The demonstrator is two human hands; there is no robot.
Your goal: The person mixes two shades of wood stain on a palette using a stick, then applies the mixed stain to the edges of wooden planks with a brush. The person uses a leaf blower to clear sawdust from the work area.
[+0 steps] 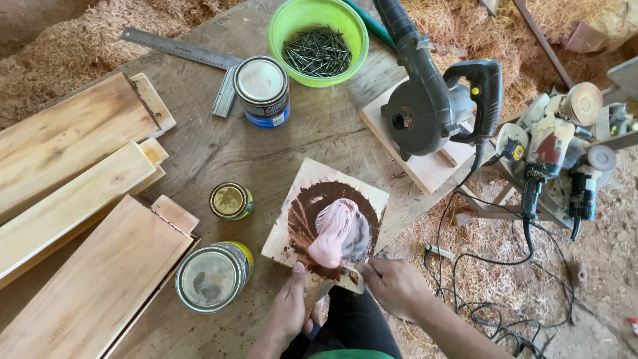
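A small square wooden board point(312, 193), smeared with a round dark brown patch, is seen at the near edge of the worktable point(292, 143). A mound of pale pink putty point(335, 229) sits on the brown patch.

The left hand point(290, 312) is closed around the near edge of the board from below, thumb lying on its top face. The right hand point(393, 286) is closed on a small flat scraper point(351, 274), pinched between thumb and fingers; the blade tip rests at the near edge of the board, just beside the base of the putty mound.

Just left of the board, a small open tin point(230, 201) with yellowish contents is noted; nearer, a larger open can point(211, 276) with a yellow side. A closed can with a blue band point(263, 90) stands farther back, beside a green bowl of nails point(318, 41) and a metal square point(199, 60). Pale planks point(73, 193) lie along the left. A dark electric blower point(432, 100) rests on a board to the right, power tools point(555, 156) beyond it.
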